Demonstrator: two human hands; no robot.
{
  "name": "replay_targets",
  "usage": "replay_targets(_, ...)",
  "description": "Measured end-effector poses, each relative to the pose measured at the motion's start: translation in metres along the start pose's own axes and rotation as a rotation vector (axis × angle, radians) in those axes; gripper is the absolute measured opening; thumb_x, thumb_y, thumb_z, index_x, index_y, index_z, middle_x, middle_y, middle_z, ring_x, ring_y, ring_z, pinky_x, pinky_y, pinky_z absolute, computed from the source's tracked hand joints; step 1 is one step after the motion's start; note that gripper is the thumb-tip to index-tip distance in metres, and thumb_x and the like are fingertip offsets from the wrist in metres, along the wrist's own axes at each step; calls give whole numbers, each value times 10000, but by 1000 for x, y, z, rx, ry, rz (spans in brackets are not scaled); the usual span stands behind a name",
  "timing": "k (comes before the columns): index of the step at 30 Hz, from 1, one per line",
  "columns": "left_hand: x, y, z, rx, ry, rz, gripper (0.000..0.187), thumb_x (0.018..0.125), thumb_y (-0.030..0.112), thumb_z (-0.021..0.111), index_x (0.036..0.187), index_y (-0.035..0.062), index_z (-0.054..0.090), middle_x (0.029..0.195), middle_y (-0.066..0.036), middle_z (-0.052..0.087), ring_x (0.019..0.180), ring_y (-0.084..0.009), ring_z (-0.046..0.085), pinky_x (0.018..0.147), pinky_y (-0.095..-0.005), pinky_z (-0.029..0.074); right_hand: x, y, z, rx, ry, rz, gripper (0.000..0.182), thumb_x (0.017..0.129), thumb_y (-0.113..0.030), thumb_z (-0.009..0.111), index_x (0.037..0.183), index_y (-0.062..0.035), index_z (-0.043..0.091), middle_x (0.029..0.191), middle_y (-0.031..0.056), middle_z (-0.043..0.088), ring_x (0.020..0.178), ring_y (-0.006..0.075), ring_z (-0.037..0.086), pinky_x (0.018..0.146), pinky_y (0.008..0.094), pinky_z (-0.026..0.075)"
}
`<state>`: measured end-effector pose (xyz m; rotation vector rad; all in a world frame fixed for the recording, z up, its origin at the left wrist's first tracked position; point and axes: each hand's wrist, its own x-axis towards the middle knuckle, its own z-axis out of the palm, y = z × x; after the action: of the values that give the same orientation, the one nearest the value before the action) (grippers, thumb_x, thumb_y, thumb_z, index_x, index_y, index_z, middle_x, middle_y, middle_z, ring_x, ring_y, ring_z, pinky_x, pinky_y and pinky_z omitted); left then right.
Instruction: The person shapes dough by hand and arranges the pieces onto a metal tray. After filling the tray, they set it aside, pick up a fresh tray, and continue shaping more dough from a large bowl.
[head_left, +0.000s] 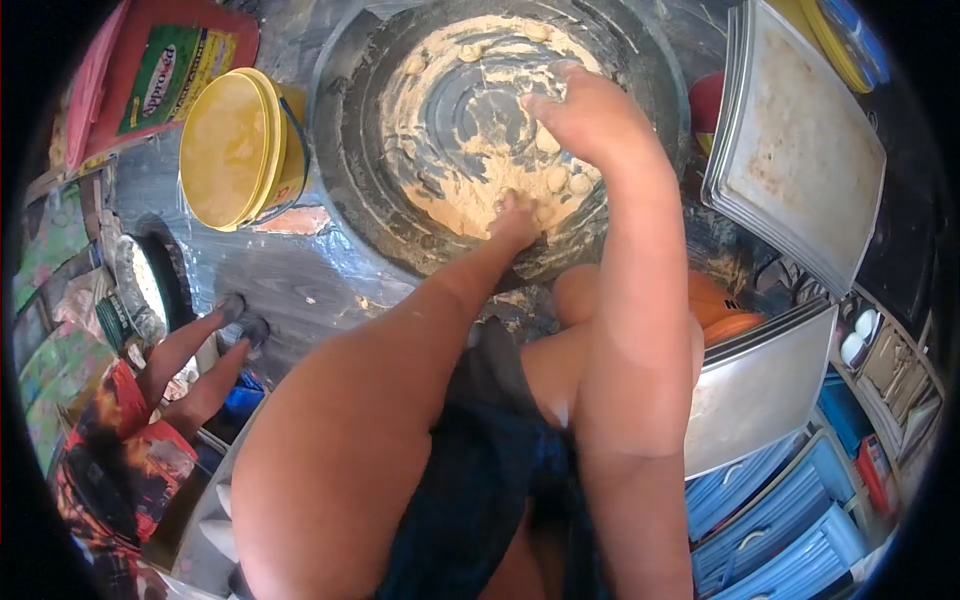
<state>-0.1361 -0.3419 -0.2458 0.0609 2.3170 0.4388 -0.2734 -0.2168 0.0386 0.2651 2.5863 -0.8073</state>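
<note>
A wide black basin (345,130) holds pale, flour-like crumbs (450,190) and several round lumps of dough (557,180). Low in the basin, my left hand (515,220) is down in the crumbs beside some of the lumps. Its fingers look curled and powder-coated; whatever they may hold is hidden. My right hand (590,115) reaches over the basin's right side, palm down, thumb and fingers apart. Nothing shows in its grasp, and its fingertips carry pale powder. More lumps lie along the far side of the basin.
Left of the basin stands a yellow lidded bucket (230,150), with a red tub (160,80) behind. Stacked metal trays (800,150) lean at the right, above another tray stack (760,400). Blue plastic crates (780,530) sit lower right. Another person's legs (190,365) appear at left.
</note>
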Motion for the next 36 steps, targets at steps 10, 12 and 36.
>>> replay_targets(10, -9, -25, -119, -1435, -785, 26, 562, 716, 99, 518, 1261, 28, 400, 1114, -159, 548, 946, -255, 587, 785, -346, 507, 7, 2, 21, 120, -30, 67, 613, 767, -411, 591, 1216, -9, 479, 1220, 231, 488, 1117, 352, 494, 931, 410, 411)
replay_targets(12, -32, -14, -159, -1586, -750, 151, 570, 715, 121, 530, 1259, 24, 392, 1128, -160, 539, 933, -236, 596, 724, -329, 536, 4, -3, 39, 117, -23, 111, 655, 740, -398, 619, 1260, -38, 450, 1294, 248, 410, 1170, 369, 445, 953, 415, 396)
replay_targets(36, -71, 7, -226, -1984, -73, 38, 353, 934, 370, 381, 1017, 54, 515, 947, -101, 592, 813, -231, 596, 684, -393, 514, -1, -14, 27, 405, 520, -113, 362, 697, -82, 659, 1042, -40, 555, 1024, 144, 592, 918, 289, 577, 796, 364, 462)
